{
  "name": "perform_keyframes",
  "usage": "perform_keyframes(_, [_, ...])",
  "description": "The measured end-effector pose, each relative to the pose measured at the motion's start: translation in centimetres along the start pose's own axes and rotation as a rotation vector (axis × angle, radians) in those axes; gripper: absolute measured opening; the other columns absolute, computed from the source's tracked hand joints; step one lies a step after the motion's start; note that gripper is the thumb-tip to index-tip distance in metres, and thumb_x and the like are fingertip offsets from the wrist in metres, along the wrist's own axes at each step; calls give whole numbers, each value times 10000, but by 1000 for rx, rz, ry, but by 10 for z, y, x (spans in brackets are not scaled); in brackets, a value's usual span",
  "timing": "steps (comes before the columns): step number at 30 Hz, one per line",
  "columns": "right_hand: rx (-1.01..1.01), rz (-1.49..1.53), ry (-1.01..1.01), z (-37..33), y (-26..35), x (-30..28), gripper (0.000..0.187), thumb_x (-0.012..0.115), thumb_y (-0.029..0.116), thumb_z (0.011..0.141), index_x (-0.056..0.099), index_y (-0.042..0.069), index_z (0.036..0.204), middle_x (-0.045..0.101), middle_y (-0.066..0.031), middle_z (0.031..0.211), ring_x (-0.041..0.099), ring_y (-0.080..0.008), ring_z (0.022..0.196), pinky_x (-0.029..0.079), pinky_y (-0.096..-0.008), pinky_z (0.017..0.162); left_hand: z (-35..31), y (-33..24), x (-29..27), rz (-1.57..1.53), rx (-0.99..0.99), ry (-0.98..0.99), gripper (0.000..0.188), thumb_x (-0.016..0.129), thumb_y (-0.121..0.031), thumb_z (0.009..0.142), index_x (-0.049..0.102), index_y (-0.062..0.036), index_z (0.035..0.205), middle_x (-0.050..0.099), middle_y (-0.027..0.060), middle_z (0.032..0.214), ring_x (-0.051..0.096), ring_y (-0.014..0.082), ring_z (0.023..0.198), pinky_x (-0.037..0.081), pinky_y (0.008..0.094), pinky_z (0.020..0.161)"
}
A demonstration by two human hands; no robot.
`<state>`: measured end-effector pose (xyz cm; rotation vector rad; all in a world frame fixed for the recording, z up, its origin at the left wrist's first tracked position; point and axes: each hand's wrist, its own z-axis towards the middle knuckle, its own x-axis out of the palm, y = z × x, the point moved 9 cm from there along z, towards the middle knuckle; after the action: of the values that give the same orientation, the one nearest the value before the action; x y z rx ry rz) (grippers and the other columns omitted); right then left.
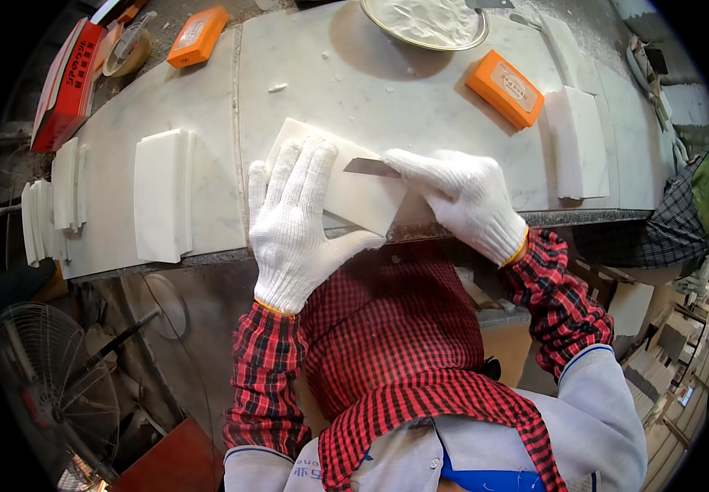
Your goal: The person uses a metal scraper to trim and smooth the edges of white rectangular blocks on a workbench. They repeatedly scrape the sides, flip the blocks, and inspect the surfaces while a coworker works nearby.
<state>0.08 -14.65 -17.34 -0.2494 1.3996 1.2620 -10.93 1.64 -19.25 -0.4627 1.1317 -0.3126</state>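
Note:
A white stone tile (pixel 362 195) lies at an angle near the table's front edge. My gloved left hand (pixel 295 217) rests flat on its left part, fingers stretched out and the thumb along the near edge. In my gloved right hand (pixel 465 189) is a thin grey scraper blade (pixel 369 167), pinched at its right end. The blade reaches left over the tile's upper right part; whether it touches the surface I cannot tell. Any handle is hidden by the glove.
On the marble tabletop (pixel 289 61) stand a metal bowl of white powder (pixel 428 20) and two orange boxes (pixel 506 88) (pixel 198 37). White slabs are stacked at left (pixel 161 195) and right (pixel 577 143). A red box (pixel 67 82) sits far left; a fan (pixel 59 385) stands below left.

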Motion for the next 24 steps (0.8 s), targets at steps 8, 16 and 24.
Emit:
perform_keyframes(8, [22,12,1,3,2,0,488,706,65,850,761,207,1314,705,-101,821,715,-328,729,580,-427,664,1,1,-4,-9,8,-34,1095,1002,-489,531,633,-51,1464,683,150,1440,563,344,1452,286,569,1288])
perform_keyframes(16, [17,-18,3,1,8,0,446,772,125,829,777,214,1267,734,-90,865,731,-308,743,591,-412,665,2,0,-5,13,5,-10,1097,1009,-462,519,634,-68,1472,679,144,1456,555,342,1461,293,562,1286])
perform_keyframes(24, [4,-40,-80,-6,16,-4,396,750,131,869,784,285,1232,694,-75,791,706,-286,680,565,-405,601,-2,-1,-4,23,18,-21,1093,1002,-482,531,633,-67,1472,679,145,1460,570,342,1444,302,573,1279])
